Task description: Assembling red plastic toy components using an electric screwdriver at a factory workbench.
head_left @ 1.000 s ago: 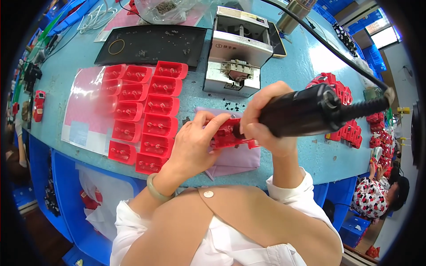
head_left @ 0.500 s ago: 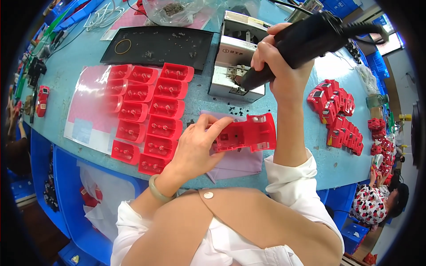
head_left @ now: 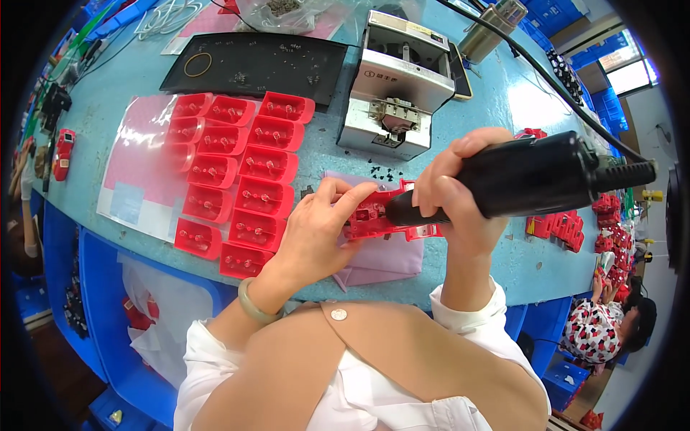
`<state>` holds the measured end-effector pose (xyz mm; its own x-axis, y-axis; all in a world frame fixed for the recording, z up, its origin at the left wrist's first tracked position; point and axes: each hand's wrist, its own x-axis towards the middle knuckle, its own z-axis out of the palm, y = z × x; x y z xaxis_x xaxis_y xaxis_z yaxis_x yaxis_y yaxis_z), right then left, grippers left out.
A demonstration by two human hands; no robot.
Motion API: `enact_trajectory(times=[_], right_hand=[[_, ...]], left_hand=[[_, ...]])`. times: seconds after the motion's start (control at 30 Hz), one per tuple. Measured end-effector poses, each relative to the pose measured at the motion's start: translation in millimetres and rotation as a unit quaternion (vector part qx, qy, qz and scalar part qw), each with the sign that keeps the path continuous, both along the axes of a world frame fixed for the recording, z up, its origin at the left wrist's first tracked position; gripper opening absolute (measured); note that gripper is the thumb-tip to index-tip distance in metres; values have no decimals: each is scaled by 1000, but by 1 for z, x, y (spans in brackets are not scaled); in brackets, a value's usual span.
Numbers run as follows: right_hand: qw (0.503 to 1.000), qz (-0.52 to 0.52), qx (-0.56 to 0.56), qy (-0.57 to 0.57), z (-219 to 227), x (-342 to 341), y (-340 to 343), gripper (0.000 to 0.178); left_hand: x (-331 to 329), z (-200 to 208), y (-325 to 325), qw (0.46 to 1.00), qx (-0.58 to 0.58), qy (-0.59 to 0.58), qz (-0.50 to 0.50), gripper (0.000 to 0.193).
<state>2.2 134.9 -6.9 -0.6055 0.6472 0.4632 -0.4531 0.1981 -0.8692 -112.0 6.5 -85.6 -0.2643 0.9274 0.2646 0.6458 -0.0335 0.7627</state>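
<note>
"So, how are your hands set?"

"Your left hand (head_left: 316, 224) has thumb and fingers closed on the left end of the red shell (head_left: 370, 229), right in front of you at the near side of the bench (head_left: 321, 136). That probably stops it turning. The lilac cloth (head_left: 388, 263) beneath may be there to spare its surface."

"And your right?"

"Its fingers are wrapped round the black driver (head_left: 532, 176), with no gap. You tilt it so the narrow end points left and down into the shell, near your left thumb. Whether the tip touches, I can't tell; it's hidden."

"Why lay the rest out that way?"

"Likely for easy reach. The machine (head_left: 392, 93) stands just beyond the shell, with dark bits (head_left: 385, 173) scattered between them. Left of you, the red cups (head_left: 290, 167) sit open side up in columns, perhaps so their clear pegs show. Other red pieces (head_left: 560, 228) stand off to the right, apart from your cloth."
</note>
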Motion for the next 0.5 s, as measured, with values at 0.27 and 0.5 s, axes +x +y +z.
enact_trajectory(times=[0.27, 0.5], right_hand=[[999, -34, 12, -23, -22, -5, 1, 31], [972, 95, 203, -74, -21, -8, 17, 29]], left_hand=[[0, -3, 6, 1000, -6, -3, 0, 72], [2, -6, 10, 1000, 6, 12, 2, 72]])
